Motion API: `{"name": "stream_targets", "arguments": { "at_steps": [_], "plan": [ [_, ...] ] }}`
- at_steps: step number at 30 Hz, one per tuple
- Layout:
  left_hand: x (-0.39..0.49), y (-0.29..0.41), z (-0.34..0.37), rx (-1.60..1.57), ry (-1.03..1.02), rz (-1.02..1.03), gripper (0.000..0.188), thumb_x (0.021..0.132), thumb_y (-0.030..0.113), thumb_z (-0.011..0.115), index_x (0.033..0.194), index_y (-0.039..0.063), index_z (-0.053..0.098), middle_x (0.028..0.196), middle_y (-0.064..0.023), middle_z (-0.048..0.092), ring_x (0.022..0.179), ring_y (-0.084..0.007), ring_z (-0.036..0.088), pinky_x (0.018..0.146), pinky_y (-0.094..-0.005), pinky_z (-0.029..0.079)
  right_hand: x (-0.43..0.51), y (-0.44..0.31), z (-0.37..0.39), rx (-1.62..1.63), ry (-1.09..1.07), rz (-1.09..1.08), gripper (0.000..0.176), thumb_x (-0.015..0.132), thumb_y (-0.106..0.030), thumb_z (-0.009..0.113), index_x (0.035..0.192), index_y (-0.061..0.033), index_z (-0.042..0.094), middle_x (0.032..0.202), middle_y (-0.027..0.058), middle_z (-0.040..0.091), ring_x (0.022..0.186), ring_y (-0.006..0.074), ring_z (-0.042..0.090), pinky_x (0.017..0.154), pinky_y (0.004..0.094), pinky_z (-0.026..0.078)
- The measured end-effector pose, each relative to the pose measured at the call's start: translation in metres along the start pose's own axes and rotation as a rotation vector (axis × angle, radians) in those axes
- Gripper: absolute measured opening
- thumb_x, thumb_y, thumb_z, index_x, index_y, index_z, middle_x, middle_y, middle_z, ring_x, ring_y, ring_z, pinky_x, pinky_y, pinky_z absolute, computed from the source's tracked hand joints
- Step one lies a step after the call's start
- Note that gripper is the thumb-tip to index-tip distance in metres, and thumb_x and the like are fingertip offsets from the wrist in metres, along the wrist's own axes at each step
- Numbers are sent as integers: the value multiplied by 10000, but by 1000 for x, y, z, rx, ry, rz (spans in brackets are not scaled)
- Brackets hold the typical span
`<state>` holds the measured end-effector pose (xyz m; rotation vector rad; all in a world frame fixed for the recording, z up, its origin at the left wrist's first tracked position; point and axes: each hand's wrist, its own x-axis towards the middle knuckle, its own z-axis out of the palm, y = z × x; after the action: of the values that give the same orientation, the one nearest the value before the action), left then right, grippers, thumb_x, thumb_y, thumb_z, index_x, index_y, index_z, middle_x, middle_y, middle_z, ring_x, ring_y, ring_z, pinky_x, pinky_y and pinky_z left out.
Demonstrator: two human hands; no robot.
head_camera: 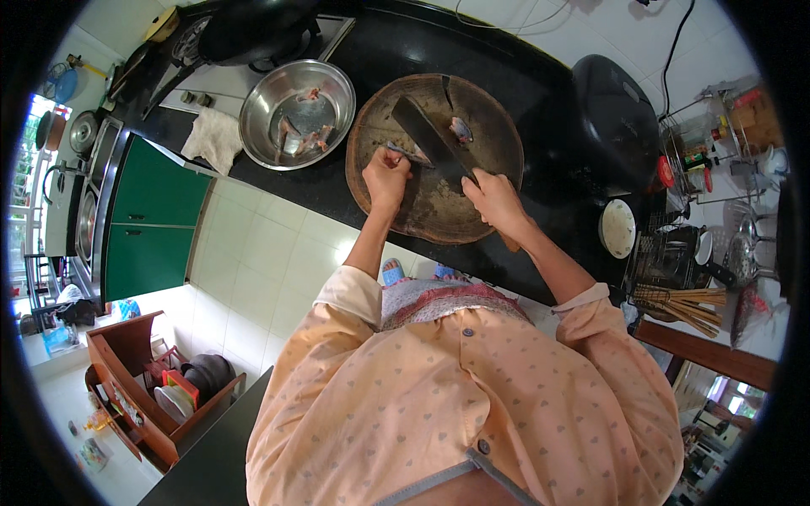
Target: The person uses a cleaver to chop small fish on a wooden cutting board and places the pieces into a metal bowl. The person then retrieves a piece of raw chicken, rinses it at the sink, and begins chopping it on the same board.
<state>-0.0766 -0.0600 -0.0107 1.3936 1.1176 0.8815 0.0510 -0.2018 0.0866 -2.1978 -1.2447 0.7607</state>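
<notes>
A round wooden chopping block [443, 218] with a dark crack at its far edge lies on the black counter. My right hand [497, 201] grips the handle of a dark-bladed cleaver [430, 133], its blade slanting up and left across the block. With my left hand [386, 176] I pinch a grey-skinned piece of fish [410, 154] just left of the blade. Part of that piece is covered by my fingers. Another small piece, seemingly fish [461, 129], rests right of the blade. Left of the block, a steel basin [253, 133] contains several pieces of raw flesh [310, 140].
A beige cloth [214, 140] lies beside the basin near the counter edge. Behind them a black wok [253, 31] sits on the stove. To the right are a black appliance [614, 120], a pale oval dish [617, 228] and a rack with chopsticks [680, 300].
</notes>
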Motion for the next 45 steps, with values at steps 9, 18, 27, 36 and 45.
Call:
{"name": "stream_targets", "arguments": {
  "at_steps": [9,18,27,36,45],
  "plan": [
    [-4,3,0,-140,15,-58,68,767,6,621,732,-8,564,642,-53,591,530,-107,576,488,-251,469,-10,-53,-29,-12,450,-405,203,905,-195,543,894,7,553,624,194,583,513,327,591,465,375,452],
    [-34,21,-42,134,342,180,50,780,15,610,765,-9,569,616,-77,613,504,-117,586,479,-271,474,2,-7,7,-144,0,-114,301,900,-271,512,848,22,558,654,261,582,608,442,582,556,492,472],
    [-53,3,-46,203,190,114,227,782,81,676,984,28,589,817,-118,634,644,-201,614,617,-322,493,-2,-7,-6,-42,33,-59,266,905,-245,522,867,15,564,617,229,585,610,401,602,551,456,463],
    [-12,-10,-29,464,-19,312,149,765,89,686,887,18,638,793,-161,632,681,-327,628,624,-378,491,-5,2,0,-154,-2,-89,283,911,-252,510,869,22,565,647,243,590,622,410,601,546,453,470],
    [16,18,-5,100,-26,67,87,809,42,645,862,-22,618,742,-62,639,640,-101,591,554,-249,490,-8,-11,-5,-76,66,-52,278,903,-252,517,844,16,564,646,229,597,634,413,606,567,465,478]
  ]
}}
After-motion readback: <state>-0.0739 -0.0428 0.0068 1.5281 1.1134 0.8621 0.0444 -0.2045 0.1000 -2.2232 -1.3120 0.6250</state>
